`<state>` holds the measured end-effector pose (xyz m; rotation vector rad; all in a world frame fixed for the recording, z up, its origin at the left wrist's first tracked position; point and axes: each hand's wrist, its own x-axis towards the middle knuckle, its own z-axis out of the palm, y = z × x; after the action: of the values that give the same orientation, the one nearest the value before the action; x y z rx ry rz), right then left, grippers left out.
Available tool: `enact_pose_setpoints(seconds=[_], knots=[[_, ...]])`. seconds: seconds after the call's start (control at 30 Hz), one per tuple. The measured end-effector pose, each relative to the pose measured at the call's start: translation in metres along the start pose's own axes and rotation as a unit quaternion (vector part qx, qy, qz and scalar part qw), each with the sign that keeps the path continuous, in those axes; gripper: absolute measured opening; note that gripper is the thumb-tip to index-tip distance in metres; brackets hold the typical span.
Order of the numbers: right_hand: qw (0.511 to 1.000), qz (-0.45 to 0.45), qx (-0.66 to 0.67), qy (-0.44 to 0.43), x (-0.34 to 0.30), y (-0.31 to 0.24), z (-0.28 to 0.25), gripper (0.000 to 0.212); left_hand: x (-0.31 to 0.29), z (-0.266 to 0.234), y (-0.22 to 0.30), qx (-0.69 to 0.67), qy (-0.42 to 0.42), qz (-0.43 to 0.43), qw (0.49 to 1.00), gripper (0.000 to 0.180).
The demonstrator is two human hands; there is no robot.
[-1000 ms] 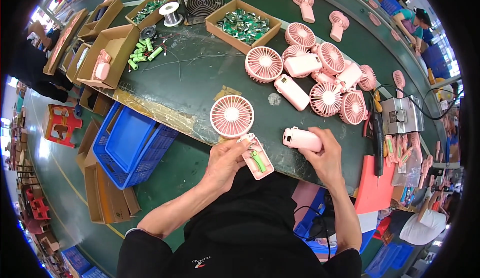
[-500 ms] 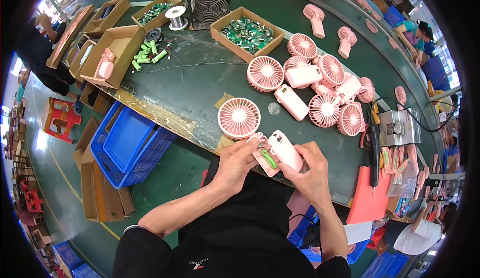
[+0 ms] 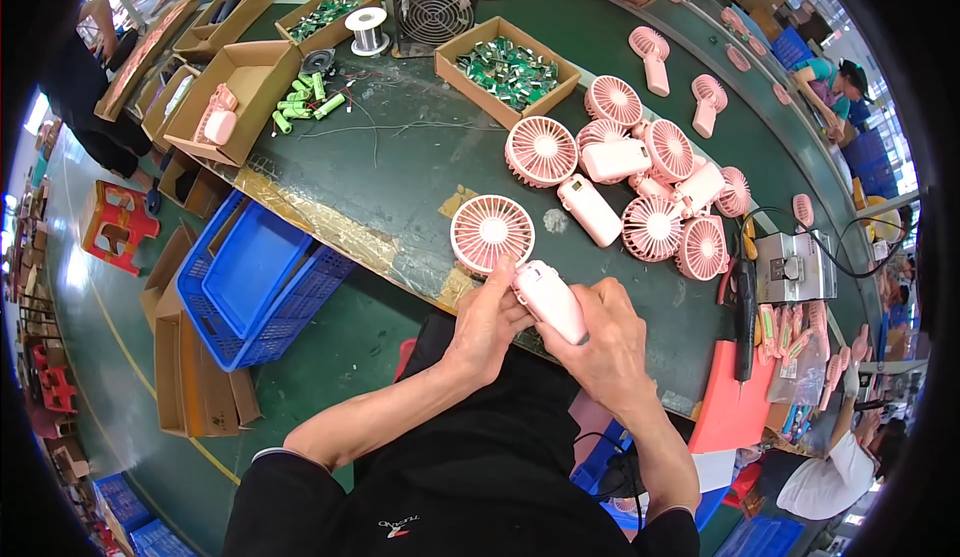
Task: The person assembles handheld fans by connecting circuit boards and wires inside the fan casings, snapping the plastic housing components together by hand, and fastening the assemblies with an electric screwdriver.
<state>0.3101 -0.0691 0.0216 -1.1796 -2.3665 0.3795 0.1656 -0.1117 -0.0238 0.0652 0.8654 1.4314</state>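
A pink handheld fan lies between my hands at the bench's near edge, its round slatted head (image 3: 493, 235) pointing away from me. My left hand (image 3: 483, 325) pinches the handle near the neck, thumb on top. From the other side, my right hand (image 3: 606, 349) grips the pink handle cover (image 3: 551, 301) along its lower end. The cover sits over the handle, and the green battery is hidden beneath it. Whether the two shells meet all round, I cannot tell. Right of the fan lies another pink handle piece (image 3: 590, 211), beside a heap of pink fans (image 3: 652, 227).
Green batteries (image 3: 296, 107) lie at the back left by a cardboard box (image 3: 262, 92). A carton of circuit boards (image 3: 565, 92), a solder spool (image 3: 367, 32) and a small cooling fan (image 3: 436, 15) stand behind. A black electric screwdriver (image 3: 745, 322) is at right. Blue crates (image 3: 240, 342) stand at left.
The pink cover, held beside the handle with the green battery exposed, has moved left onto the handle. My right hand has shifted left with it, and the battery is now out of sight.
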Motion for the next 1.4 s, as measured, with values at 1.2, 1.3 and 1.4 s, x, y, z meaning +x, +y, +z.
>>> enact_pose_setpoints(seconds=[1.2, 1.3, 1.4], knots=[[1.0, -0.026, 0.003, -0.002, -0.007, 0.014, 0.017, 0.032, 0.008, 0.0, 0.004, 0.063, 0.055, -0.035, 0.996, 0.034], [0.999, -0.002, 0.007, -0.033, -0.011, 0.017, 0.013, 0.034, 0.011, -0.003, 0.0, 0.068, 0.052, -0.039, 0.996, 0.033], [0.998, 0.009, 0.007, -0.069, -0.01, 0.02, 0.019, 0.029, 0.026, -0.03, -0.002, 0.086, 0.008, -0.026, 0.996, 0.035]])
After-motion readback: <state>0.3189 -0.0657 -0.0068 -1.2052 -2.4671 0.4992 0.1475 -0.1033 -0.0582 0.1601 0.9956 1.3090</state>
